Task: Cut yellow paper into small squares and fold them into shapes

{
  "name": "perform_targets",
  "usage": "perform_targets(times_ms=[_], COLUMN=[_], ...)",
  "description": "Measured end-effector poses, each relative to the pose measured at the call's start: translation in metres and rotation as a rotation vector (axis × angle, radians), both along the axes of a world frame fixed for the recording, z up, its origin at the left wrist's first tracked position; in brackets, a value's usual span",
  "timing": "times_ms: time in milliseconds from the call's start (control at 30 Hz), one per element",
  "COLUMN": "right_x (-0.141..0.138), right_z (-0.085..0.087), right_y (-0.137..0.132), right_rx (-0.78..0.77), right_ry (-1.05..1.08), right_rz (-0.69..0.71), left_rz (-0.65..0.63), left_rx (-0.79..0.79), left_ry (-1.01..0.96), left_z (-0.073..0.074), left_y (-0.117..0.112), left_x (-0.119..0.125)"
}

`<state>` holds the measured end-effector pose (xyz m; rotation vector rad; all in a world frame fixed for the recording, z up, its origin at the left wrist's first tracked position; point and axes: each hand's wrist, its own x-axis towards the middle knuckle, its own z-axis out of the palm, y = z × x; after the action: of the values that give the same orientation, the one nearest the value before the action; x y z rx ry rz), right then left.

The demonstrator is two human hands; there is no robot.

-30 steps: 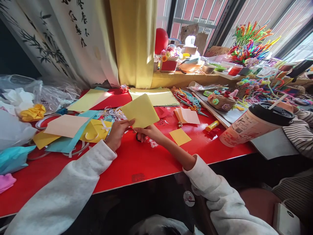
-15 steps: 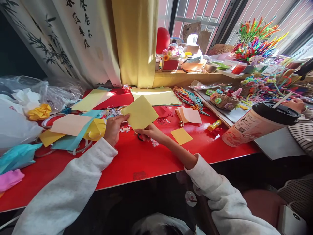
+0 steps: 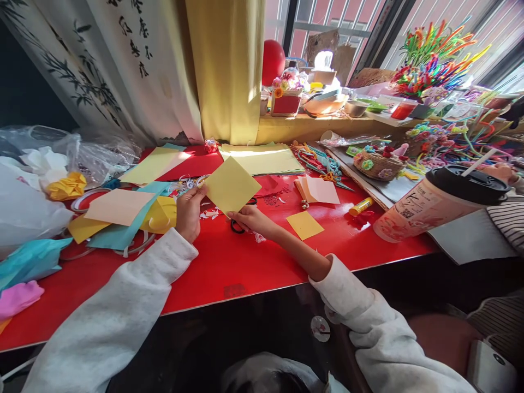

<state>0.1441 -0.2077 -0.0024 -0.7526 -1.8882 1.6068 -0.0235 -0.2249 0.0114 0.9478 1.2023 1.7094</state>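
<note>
Yellow paper [image 3: 234, 186] in both hands [image 3: 190, 213] [image 3: 256, 220], apparently Chinese lettering [image 3: 413, 198] on the cup [image 3: 444, 212].

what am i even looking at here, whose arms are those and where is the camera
No machine here: a person works with two bare hands, seen from a camera worn on the head. The left hand and right hand pinch a yellow paper square, one at its left corner, the other at the bottom. Beneath is a red table, bearing an orange-yellow square, folded pink paper and a tilted drink cup. The striped sleeve belongs to someone else.
</note>
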Motion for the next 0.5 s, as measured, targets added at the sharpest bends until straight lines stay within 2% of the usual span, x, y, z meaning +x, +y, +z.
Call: perform_targets(times_ms=[233, 400, 500], right_x=[-0.0003, -0.0022, 0.0013], right_z=[-0.0027, -0.0078, -0.0081], right_y=[0.0007, 0.0042, 0.0061], right_rx=[0.042, 0.328, 0.317], right_ry=[-0.03, -0.209, -0.203], right_rz=[-0.03, -0.299, -0.286], left_rz=[0.011, 0.014, -0.001], left_rx=[-0.018, 0.02, 0.006], left_ry=[0.037, 0.044, 0.036], left_z=[-0.0032, -0.0017, -0.0023], left_y=[0.0002, 0.0009, 0.0022], left_x=[0.0006, -0.0001, -0.0019])
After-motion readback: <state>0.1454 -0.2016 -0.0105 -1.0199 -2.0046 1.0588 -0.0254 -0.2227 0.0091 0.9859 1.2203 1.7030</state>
